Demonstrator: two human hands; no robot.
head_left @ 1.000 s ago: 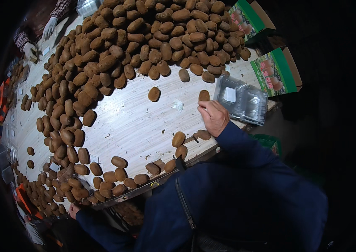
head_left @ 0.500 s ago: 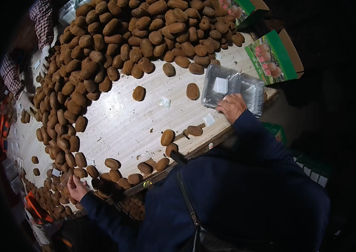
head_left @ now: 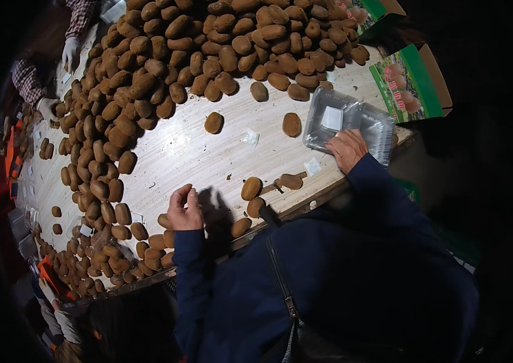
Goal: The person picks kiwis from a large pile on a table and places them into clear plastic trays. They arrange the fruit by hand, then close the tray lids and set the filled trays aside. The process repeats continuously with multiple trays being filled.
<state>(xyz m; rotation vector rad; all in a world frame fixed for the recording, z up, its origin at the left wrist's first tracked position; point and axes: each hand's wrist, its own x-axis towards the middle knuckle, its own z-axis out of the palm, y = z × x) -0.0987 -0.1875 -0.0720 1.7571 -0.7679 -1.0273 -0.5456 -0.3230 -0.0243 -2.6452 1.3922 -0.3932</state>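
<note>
The right hand (head_left: 346, 148) rests fingers-down on the near edge of the clear, thin plastic clamshell tray (head_left: 348, 124) at the right end of the pale wooden worktop (head_left: 178, 151), gripping nothing firmly that I can tell. That tray looks light, flimsy and slippery, best taken by its rim. The left hand (head_left: 184, 209), fingers curled but empty, has come up from the lower-left fruit to sit beside a brown fuzzy kiwifruit (head_left: 251, 188).

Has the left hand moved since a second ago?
Yes. The left hand has come up from the fruit heap at the table's near-left edge and across to the right, now resting on the bare boards beside a brown fruit.
</note>
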